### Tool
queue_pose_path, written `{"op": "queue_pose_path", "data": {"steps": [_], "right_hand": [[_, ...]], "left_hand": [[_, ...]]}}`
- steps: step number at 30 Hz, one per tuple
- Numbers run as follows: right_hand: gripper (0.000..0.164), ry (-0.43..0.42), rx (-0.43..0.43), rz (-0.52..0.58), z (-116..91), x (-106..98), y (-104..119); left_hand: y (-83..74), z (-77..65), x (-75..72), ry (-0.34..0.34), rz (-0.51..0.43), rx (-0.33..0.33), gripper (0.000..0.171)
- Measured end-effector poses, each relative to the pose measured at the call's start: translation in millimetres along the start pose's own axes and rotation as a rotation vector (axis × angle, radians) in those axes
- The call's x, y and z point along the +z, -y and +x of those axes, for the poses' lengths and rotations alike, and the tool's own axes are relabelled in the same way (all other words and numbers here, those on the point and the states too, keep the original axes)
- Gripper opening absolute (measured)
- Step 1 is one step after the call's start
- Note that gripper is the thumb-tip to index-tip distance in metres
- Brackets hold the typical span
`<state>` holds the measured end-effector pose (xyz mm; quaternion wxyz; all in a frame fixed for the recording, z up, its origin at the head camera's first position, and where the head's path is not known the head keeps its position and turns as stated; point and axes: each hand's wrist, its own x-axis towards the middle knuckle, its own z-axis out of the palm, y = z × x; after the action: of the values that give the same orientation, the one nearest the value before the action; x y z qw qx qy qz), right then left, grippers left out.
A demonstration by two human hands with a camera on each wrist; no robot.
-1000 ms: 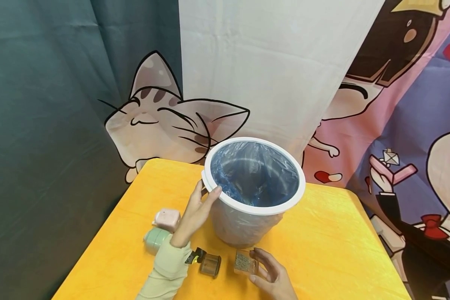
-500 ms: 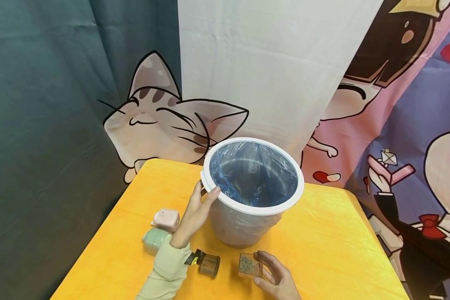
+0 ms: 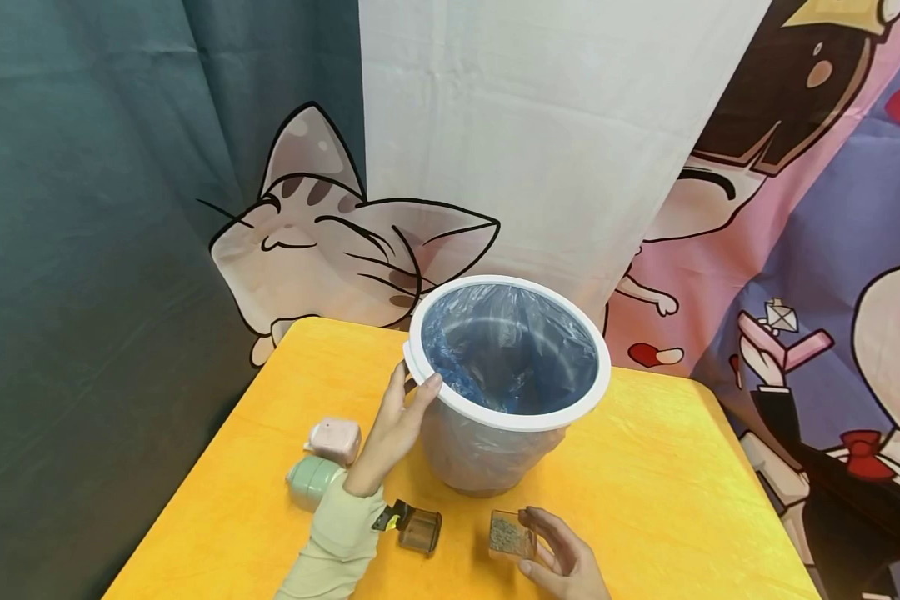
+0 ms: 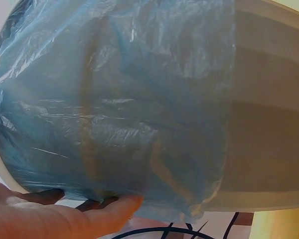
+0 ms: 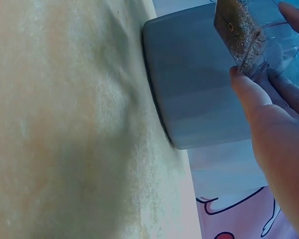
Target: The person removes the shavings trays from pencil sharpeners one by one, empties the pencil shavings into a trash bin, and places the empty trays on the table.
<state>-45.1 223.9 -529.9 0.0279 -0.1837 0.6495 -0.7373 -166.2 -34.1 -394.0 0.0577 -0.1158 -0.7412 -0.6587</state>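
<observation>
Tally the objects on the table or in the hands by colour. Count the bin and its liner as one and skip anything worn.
Pink container: 1
Green container: 1
Brown see-through container: 1
Clear box, in the right hand: 1
White-rimmed bin: 1
Total: 5

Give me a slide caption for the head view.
Left hand grips the white rim of a lined bin; right hand holds a clear container of grainy material.
</observation>
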Motion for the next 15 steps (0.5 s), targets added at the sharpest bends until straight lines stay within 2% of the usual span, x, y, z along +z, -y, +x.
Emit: {"op": "queue_pose_path", "data": {"steps": [7,11,15], "right_hand": [[0.063,0.014,-0.011,0.044,0.1,-3.5,1.6],[0.062,0.001,0.001,0.035,-0.3,-4.5,2.6],[0.06,0.005,-0.041,-0.004,-2.4,-8.3,1.6]], "left_hand": [[0.5,0.4,0.1,0.003,-0.007,0.001,0.07],[1.0,0.4,-0.2,0.009,-0.018,0.008,0.069],[2.3,0.8,-0.6,0.027,-0.039,0.019,0.066]]}}
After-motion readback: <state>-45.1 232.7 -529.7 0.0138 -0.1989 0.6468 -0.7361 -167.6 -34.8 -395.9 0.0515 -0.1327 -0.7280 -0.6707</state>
